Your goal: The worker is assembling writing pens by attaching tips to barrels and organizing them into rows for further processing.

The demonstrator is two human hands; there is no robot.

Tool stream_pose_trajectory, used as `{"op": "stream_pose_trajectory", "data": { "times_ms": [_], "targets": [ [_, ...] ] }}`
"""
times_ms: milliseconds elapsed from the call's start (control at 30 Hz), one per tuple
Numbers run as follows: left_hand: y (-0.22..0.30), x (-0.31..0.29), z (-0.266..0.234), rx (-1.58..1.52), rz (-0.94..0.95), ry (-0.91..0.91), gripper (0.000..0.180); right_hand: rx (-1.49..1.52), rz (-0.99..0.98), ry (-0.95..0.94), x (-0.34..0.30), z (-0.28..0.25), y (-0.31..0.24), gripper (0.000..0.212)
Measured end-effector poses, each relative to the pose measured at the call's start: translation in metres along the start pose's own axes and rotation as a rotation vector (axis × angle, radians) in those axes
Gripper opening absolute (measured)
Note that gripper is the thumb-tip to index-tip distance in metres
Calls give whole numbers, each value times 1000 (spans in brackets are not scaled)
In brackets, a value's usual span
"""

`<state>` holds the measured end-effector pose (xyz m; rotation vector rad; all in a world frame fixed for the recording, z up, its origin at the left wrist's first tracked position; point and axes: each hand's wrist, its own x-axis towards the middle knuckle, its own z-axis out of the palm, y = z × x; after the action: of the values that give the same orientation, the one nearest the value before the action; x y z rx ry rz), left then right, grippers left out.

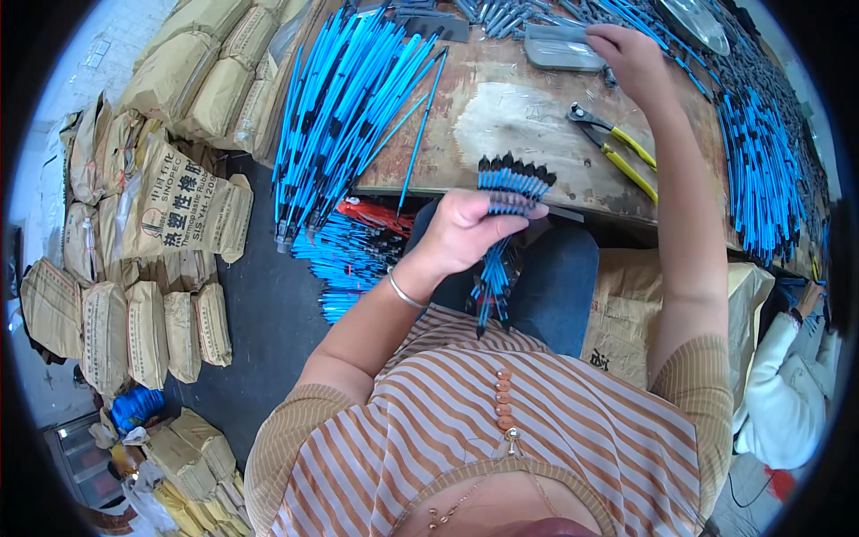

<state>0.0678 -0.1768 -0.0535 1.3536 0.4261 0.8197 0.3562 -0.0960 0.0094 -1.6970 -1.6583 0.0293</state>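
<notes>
My left hand [470, 231] is closed around a bundle of thin blue rods with black tips [514, 179], held upright above my lap. The tips fan out above the fingers, and the lower ends hang below the hand. My right hand [626, 58] reaches to the far side of the table, over the right end of a shallow grey plastic tray [564, 47]. Its fingers are drawn together, and what they hold, if anything, is too small to make out. Between the hands, pliers with yellow handles [617, 152] lie on the worn wooden table [429, 166].
Piles of blue rods lie at the table's left [349, 98] and right [761, 170]. Many small grey parts [510, 13] cover the far edge. Brown paper sacks [183, 192] stack at the left. Another person's white sleeve [774, 385] shows at the far right.
</notes>
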Motion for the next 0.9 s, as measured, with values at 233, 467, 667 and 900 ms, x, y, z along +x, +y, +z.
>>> {"op": "stream_pose_trajectory", "data": {
  "times_ms": [233, 467, 667, 900],
  "targets": [
    [-7, 3, 3, 127, 178, -40, 21, -697, -107, -566, 60, 47, 24, 15],
    [0, 0, -2, 88, 96, -69, 21, -688, -206, -402, 45, 34, 11, 15],
    [1, 0, 6, 130, 155, -78, 22, -373, -222, 20, 16, 13, -4, 27],
    [-1, -7, 8, 86, 114, 31, 22, 340, -128, -85, -136, -55, -125, 12]
  ]
}}
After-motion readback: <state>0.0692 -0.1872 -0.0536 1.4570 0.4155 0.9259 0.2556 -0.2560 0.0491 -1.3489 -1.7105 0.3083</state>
